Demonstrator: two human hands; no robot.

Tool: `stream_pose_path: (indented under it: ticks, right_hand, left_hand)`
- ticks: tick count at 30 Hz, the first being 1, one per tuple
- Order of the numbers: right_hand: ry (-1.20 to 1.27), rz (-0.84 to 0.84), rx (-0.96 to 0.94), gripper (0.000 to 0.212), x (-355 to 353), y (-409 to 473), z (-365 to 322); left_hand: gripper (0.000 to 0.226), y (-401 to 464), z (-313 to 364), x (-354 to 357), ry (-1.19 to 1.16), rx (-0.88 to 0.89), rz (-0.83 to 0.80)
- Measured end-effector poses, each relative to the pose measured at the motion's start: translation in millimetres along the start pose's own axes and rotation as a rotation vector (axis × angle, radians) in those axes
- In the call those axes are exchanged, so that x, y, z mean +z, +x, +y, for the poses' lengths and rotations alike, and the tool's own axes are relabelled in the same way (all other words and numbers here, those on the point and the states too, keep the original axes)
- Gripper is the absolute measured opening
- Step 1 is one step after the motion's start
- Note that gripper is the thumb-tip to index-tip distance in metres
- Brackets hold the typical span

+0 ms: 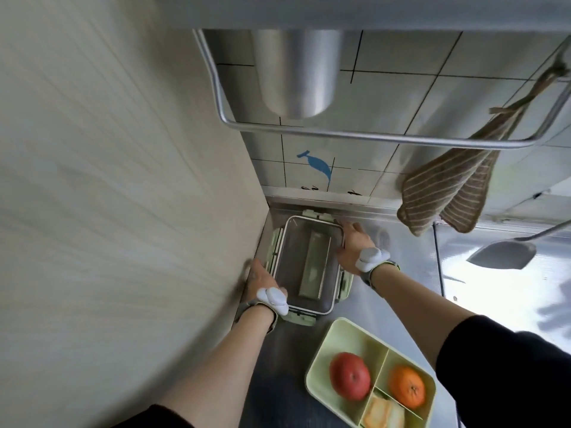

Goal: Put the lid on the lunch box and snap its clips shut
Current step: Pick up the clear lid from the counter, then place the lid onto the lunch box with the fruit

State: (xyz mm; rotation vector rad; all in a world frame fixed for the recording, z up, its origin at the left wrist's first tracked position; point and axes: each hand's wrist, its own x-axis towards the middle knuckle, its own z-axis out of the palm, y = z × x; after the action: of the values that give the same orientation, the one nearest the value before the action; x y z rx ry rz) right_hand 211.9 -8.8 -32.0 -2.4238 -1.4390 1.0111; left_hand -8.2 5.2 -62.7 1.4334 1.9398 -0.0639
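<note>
The lunch box lid (296, 261), grey and see-through with pale green clips around its rim, lies on the steel counter against the back corner. My left hand (258, 281) grips its left edge near the front. At the lid's right edge, toward the back, my right hand (352, 247) holds on with fingers curled over the rim. The pale green lunch box (321, 359) stands open near the front of the counter. It holds a red apple (349, 375), an orange (407, 387) and a piece of bread (383, 415) in separate compartments.
A tall pale cabinet side (123, 211) walls off the left, touching my left hand. A steel rack rail (370, 135) and a metal cylinder (298, 72) hang overhead. Striped brown cloths (448, 193) dangle at the right. A metal spatula (500, 253) hangs above the shiny counter (401, 304).
</note>
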Motion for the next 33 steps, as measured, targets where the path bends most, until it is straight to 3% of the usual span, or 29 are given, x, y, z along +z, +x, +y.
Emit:
stream_pose_path:
  ticks: [3,9,13,19,21,25,30,33]
  right_hand:
    - [0.038,0.075,-0.014,0.070,-11,-13,9]
    - [0.160,0.237,0.011,0.049,-32,-48,16]
    - [0.224,0.261,0.067,0.030,-36,-73,16]
    - [0.311,0.302,0.169,0.044,-30,-125,21]
    - [0.489,0.326,0.216,0.043,-26,-143,23]
    - [1.148,0.399,0.370,0.037,-21,-176,26]
    - [1.317,0.398,0.440,0.063,-13,-215,51]
    - [1.439,0.386,0.457,0.054,-8,-227,64]
  left_hand:
    - [0.070,-14,8,-9,0.012,0.096,0.028]
    - [0.028,-39,22,-44,-0.036,0.282,0.033]
    - [0.015,-58,23,-63,-0.036,0.379,0.070]
    - [0.015,-88,12,-78,-0.032,0.554,0.089]
    - [0.016,-96,6,-81,-0.044,0.626,0.062]
    - [0.014,-110,-3,-78,-0.051,0.793,0.007]
    - [0.019,-127,-3,-64,-0.038,1.002,-0.036]
    - [0.027,-132,-6,-52,-0.054,1.083,-0.066]
